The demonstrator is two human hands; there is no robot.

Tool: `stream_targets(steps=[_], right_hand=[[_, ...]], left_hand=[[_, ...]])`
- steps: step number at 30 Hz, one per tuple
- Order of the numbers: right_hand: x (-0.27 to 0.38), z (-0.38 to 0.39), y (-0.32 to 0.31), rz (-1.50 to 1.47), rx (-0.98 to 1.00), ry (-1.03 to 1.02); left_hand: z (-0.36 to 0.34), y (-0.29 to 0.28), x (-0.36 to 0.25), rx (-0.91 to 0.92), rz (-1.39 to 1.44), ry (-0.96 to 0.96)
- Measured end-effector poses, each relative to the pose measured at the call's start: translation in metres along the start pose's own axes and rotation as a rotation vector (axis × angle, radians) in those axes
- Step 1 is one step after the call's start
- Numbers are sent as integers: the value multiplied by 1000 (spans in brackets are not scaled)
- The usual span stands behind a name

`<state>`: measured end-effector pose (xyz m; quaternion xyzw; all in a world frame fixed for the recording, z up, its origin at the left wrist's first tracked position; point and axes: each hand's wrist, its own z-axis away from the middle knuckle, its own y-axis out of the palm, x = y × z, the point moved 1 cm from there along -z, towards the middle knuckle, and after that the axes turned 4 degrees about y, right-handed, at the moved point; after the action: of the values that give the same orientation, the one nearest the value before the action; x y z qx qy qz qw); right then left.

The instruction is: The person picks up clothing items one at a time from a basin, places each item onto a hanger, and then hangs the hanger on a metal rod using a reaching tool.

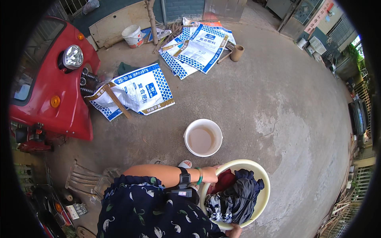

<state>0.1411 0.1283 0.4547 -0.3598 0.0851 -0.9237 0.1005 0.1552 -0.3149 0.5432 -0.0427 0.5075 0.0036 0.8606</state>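
Observation:
A cream plastic basin (pixel 262 204) holds wet-looking clothes: dark blue and grey fabric (pixel 243 196), maroon cloth (pixel 223 178) and a black-and-white patterned piece (pixel 216 207). My left hand (pixel 210 175), below a wristwatch and green bangle, grips the basin's upper-left rim. My right hand (pixel 234 231) holds its near rim at the bottom, mostly hidden by the basin and my patterned clothing. Beyond the basin stands a white bucket (pixel 202 138) with murky water in it.
A red three-wheeled vehicle (pixel 59 119) stands at the left, a wooden stool (pixel 85 182) below it. Printed white-and-blue sacks (pixel 141 93) lie on the concrete ground (pixel 293 131), with more (pixel 200 49) farther back beside a wooden cylinder (pixel 237 53). A small bucket (pixel 132 36) is by the wall.

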Motion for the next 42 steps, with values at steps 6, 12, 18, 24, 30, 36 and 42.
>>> stream_targets(steps=[6,12,18,24,30,36,42], right_hand=[[115,45,70,-96,236,-127],[173,127,147,-35,362,-189],[195,155,254,-30,510,-223],[202,178,414,80,452,-277],[226,242,592,95,475,-175],[254,268,721,69,545,-218],[290,268,819,166,550,-291]], left_hand=[[77,-26,3,-297,12,-64],[164,-61,6,-574,102,4],[214,-147,15,-652,158,-27],[225,-306,47,-733,160,-60],[244,-478,72,-699,232,-58],[254,-619,81,-757,53,-67],[267,-696,92,-817,170,-65]])
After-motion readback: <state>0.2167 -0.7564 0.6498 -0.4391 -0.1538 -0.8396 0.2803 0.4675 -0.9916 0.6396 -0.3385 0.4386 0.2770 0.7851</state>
